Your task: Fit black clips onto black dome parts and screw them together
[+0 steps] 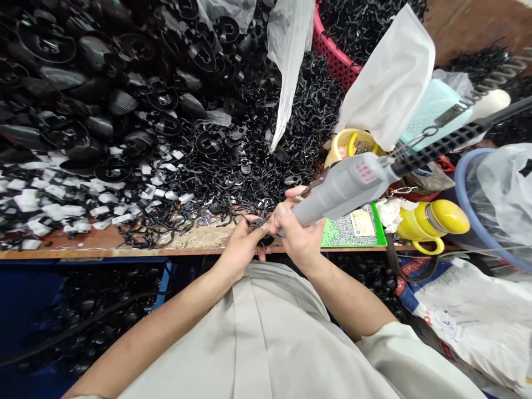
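driver and black part, held at the bench edge

in the left hand [236, 248], close to the body and just beyond the front of the bench [195, 237]: a small black part [266, 241], partly hidden by fingers. immediately to its right, in the right hand [301, 235]: a gray driver [338, 189], slanted down toward the part. contact between tip and part: impossible to tell behind the fingers.

by material and shape: driver smooth, long-bodied, with a ridged black sleeve [440, 141] at the rear and a coiled metal spring [494, 83] above. part dark, outline unclear. bench of worn wood, beneath a tangled heap [307, 111] of thin black pieces; farther left, blocky white pieces [54, 205] and glossy, rounded black shells [100, 55]. just right of the right hand, a green tray [381, 230] of fine silvery bits; beside it, a glossy yellow bottle [424, 224].

by pose: forearms angled inward from both lower corners, hands nearly touching. left thumb and fingers pinched closed on the part; right fingers wrapped closely around the front of the driver.
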Demonstrator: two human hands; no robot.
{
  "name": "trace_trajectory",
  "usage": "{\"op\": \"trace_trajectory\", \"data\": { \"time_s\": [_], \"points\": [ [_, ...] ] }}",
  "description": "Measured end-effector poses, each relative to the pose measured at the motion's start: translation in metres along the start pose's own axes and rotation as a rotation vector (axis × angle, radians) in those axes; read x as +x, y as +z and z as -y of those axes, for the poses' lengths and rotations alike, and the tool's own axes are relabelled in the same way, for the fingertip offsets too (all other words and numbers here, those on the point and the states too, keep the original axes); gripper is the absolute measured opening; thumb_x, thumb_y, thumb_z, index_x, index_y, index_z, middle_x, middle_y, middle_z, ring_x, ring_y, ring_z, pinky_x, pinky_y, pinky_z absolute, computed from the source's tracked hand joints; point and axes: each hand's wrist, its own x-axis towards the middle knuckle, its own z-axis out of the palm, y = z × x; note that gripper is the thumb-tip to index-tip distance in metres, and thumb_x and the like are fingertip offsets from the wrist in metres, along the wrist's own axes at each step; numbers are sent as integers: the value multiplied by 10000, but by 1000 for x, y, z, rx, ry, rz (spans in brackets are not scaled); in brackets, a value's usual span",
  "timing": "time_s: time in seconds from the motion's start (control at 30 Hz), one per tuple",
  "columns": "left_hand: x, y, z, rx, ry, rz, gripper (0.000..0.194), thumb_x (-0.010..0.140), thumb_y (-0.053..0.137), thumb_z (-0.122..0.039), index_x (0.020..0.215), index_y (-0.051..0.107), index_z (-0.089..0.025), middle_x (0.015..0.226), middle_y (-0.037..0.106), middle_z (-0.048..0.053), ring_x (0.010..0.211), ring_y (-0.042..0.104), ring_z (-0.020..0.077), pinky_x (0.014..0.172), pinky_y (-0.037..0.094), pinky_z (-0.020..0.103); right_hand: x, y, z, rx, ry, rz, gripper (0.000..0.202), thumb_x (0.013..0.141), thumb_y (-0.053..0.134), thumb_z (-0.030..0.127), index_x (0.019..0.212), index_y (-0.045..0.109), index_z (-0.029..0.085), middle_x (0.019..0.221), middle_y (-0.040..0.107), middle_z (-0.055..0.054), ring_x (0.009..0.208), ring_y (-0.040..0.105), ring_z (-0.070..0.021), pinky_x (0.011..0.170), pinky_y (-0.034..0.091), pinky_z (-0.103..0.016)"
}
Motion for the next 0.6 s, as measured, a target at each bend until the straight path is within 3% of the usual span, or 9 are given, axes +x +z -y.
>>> {"op": "trace_trajectory", "data": {
  "time_s": [0.17, 0.33, 0.47, 0.6],
  "points": [
    [3, -2, 6, 78, 54, 9, 328, 717, 707, -359, 878, 466, -207, 680, 504, -65, 442, 489, 69, 333, 370, 176, -14, 4, -8, -73, 94, 59, 335, 786, 692, 367, 1009, 464, 263, 642, 554, 52, 465, 554, -126, 398, 486, -261],
    [3, -1, 4, 169, 67, 8, 316, 747, 673, -375, 929, 475, -208, 667, 518, -68, 400, 470, 63, 328, 363, 176, -14, 0, -1, 33, 117, 41, 323, 783, 700, 366, 998, 484, 262, 649, 558, 59, 450, 533, -109, 385, 478, -242],
    [-1, 12, 1, 248, 6, 16, 324, 782, 631, -411, 989, 456, -234, 683, 551, -57, 419, 532, 97, 308, 344, 168, 8, -36, 14, 96, 36, 5, 407, 788, 681, 449, 1091, 499, 248, 553, 492, 96, 412, 489, -99, 426, 476, -251],
    [3, 32, 6, 226, -19, 32, 351, 807, 585, -514, 980, 428, -252, 613, 525, -70, 443, 558, 120, 320, 356, 164, 35, -83, 12, -76, -91, -210, 412, 762, 713, 433, 1072, 534, 230, 533, 500, 100, 414, 491, -96, 458, 464, -253]
  ]
}}
